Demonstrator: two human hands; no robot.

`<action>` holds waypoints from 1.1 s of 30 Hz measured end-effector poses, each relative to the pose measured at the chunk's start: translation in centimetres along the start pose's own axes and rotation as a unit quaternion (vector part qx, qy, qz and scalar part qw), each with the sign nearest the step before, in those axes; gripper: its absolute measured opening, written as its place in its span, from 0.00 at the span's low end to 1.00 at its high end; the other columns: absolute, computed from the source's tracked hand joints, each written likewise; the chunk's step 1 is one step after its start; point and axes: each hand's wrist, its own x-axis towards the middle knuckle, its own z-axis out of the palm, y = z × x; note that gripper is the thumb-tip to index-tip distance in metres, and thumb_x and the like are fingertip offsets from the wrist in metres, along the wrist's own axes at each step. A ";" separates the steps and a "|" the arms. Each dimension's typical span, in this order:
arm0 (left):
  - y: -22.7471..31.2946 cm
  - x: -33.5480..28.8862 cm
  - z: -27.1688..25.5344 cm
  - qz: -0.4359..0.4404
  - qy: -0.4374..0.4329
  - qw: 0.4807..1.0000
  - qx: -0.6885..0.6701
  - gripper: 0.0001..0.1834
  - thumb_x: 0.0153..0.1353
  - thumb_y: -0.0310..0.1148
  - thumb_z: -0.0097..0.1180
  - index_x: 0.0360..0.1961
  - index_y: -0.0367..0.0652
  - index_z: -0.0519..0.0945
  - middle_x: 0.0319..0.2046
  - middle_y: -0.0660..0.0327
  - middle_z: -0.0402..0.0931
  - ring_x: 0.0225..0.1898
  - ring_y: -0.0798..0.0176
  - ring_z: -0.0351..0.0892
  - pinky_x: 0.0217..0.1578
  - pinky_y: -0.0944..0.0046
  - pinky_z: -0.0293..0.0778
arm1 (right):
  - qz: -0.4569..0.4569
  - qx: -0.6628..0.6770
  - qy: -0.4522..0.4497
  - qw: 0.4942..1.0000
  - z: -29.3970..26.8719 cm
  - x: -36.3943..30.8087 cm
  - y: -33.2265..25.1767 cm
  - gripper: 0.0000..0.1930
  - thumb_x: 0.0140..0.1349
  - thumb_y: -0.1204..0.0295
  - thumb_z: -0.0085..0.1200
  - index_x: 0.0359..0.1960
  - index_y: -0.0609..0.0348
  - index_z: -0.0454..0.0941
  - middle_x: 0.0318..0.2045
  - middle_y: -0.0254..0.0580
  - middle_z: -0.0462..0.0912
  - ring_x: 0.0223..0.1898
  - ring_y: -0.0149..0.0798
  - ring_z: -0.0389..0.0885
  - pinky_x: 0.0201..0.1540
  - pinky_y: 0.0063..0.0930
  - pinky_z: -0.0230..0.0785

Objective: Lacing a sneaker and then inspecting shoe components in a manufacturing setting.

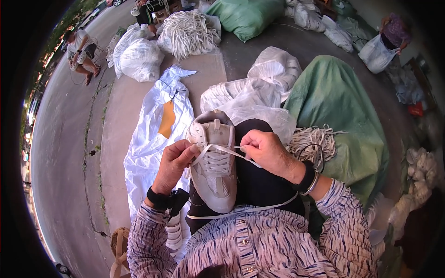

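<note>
The shoe lies between, long axis crosswise: left fingers nearer, their grip I cannot tell; right fingers pinch the lace.

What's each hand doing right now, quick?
Left hand: closed, thumb and finger together at the shoe's edge; whether it grips lace can't be told.
Right hand: closed, pinching the pale lace.

The left hand hides part of the white shoelace.
</note>
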 end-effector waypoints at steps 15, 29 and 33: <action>0.2 -0.3 0.5 -0.007 0.008 1.000 -0.005 0.13 0.63 0.40 0.53 0.26 0.43 0.77 0.23 0.73 0.70 0.25 0.80 0.62 0.28 0.77 0.60 | -0.119 -0.117 0.060 0.984 0.7 1.3 0.8 0.04 0.53 0.77 0.55 0.26 0.65 0.73 0.19 0.46 0.78 0.21 0.36 0.78 0.25 0.28 0.68; 0.1 -0.1 1.3 0.015 0.059 0.998 0.005 0.13 0.61 0.39 0.53 0.27 0.41 0.78 0.24 0.69 0.74 0.25 0.74 0.69 0.30 0.73 0.65 | -0.176 -0.152 0.003 0.973 0.7 1.7 0.0 0.03 0.54 0.77 0.53 0.29 0.63 0.73 0.21 0.47 0.78 0.24 0.45 0.79 0.28 0.32 0.70; 1.4 0.4 1.3 0.169 0.116 0.891 0.404 0.10 0.55 0.36 0.56 0.25 0.40 0.77 0.24 0.59 0.76 0.24 0.59 0.75 0.27 0.64 0.69 | -0.249 -0.249 -0.030 0.936 -0.2 2.0 -0.6 0.03 0.51 0.78 0.54 0.29 0.59 0.75 0.27 0.43 0.76 0.32 0.44 0.78 0.34 0.32 0.71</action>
